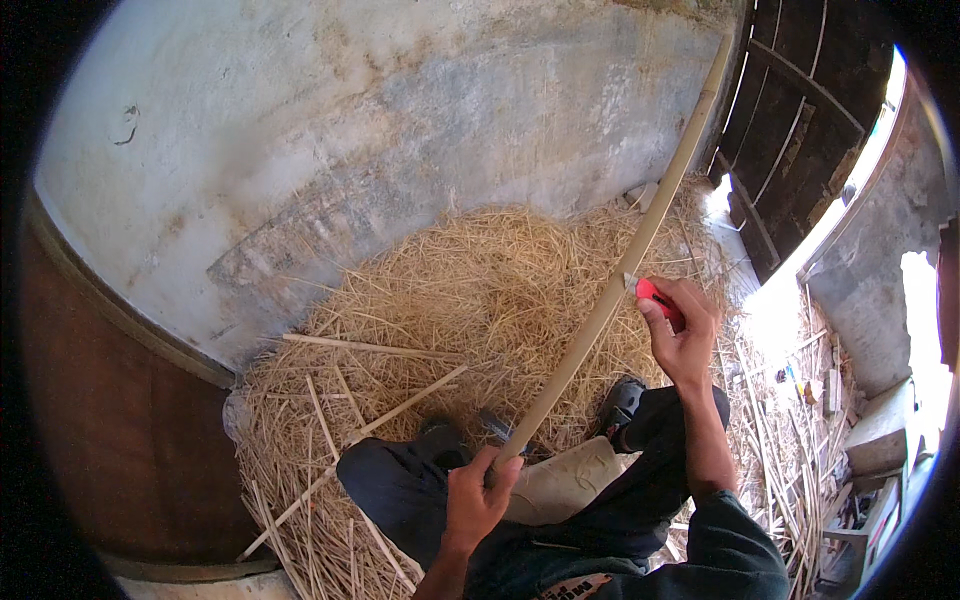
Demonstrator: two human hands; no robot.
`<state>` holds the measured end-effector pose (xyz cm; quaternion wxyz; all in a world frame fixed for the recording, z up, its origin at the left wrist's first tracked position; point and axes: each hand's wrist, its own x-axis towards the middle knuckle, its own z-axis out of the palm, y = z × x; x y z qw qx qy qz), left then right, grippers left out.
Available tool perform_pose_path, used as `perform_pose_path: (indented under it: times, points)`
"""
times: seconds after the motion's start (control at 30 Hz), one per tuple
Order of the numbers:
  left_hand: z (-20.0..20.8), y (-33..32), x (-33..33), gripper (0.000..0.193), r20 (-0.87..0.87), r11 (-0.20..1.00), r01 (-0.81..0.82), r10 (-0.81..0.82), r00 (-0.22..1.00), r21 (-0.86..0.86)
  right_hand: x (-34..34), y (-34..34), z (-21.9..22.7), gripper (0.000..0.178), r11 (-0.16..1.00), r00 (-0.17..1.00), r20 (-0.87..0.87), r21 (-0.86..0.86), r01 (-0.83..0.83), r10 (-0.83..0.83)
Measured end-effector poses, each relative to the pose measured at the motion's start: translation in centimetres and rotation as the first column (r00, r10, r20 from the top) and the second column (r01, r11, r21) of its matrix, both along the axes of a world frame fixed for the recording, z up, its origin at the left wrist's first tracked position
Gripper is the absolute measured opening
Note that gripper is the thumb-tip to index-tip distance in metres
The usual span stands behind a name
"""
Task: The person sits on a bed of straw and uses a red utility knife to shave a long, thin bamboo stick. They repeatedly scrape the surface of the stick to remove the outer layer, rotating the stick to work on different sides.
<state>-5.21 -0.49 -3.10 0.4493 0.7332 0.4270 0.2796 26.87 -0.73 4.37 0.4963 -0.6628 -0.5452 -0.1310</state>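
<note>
A long bamboo pole slants from my lap up toward the far right, where its far end is by the wall. Near the lower end, my left hand is closed around it. My right hand grips a red box cutter, its short blade touching the pole's right side about midway along. Under the pole, across my legs, lies a pale, worn sheet-like piece; its material is unclear. My fingers partly cover the cutter's body.
Bamboo shavings are heaped on the floor before my dark shoes. Long loose strips lie at the left, more at the right. A stained wall stands ahead, a dark plank door at far right. A brown panel is at left.
</note>
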Motion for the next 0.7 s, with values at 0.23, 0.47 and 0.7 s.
perform_pose_path:
  times: [0.23,0.47,0.7]
  points:
    - [-0.6,0.1,-2.0,0.035,-0.071,1.000,-0.024,0.024,0.997,0.004,-0.4,-0.2,-0.2,0.019,0.999,0.999,-0.017,0.016,-0.043,0.043]
    - [-3.3,-1.3,-4.9,0.037,-0.052,1.000,-0.003,0.003,0.999,0.011,3.8,0.3,0.8,0.019,0.985,0.985,-0.045,0.039,0.167,-0.165]
    - [-2.4,-1.8,-7.0,0.039,-0.073,0.997,-0.007,0.002,0.997,-0.077,15.3,2.2,0.9,0.029,0.942,0.944,-0.038,0.074,0.328,-0.326]
